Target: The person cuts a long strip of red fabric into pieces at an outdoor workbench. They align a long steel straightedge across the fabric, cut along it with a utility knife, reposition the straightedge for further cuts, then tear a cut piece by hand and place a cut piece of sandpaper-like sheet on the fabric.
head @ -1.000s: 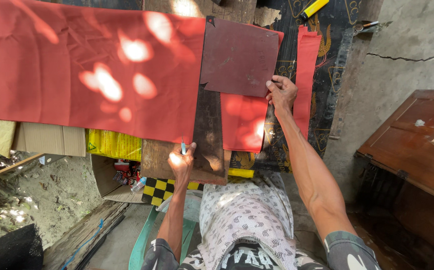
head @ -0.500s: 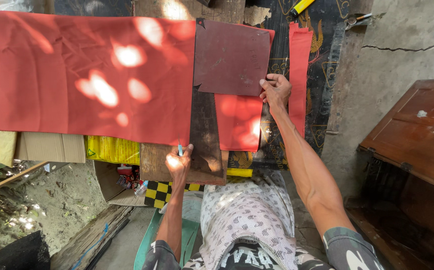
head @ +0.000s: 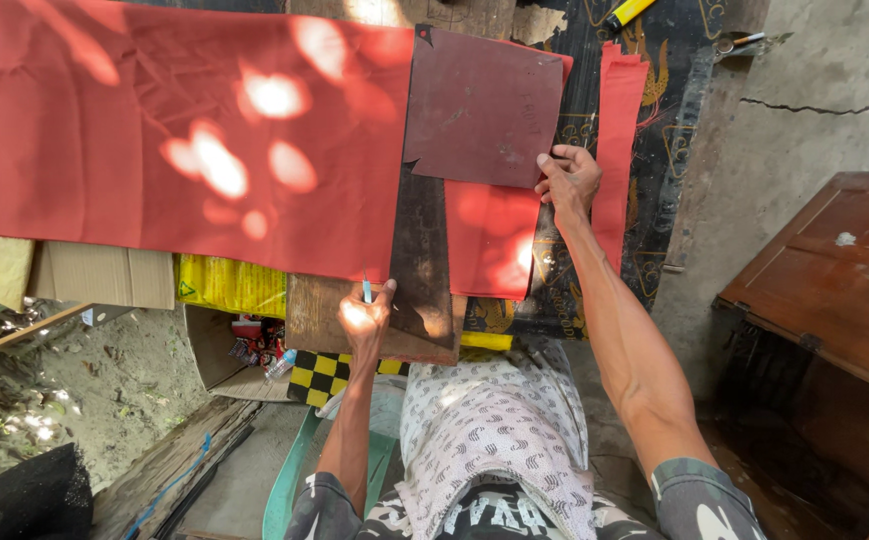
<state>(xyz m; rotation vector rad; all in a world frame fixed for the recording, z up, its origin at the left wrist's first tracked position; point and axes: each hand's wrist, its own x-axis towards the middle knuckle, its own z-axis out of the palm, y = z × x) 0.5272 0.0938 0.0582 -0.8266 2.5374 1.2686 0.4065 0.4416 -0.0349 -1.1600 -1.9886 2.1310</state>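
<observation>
Left hand [head: 364,318] grip closed on blue pen [head: 365,290] — right hand [head: 569,182] fingers flat on dark template [head: 482,108].

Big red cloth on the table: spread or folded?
Spread. The big red cloth lies flat across the table; the dark maroon square template lies at its right edge, right hand beside it.

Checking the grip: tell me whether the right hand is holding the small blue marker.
No, the left hand holds the blue marker; the right hand presses the dark template.
</observation>
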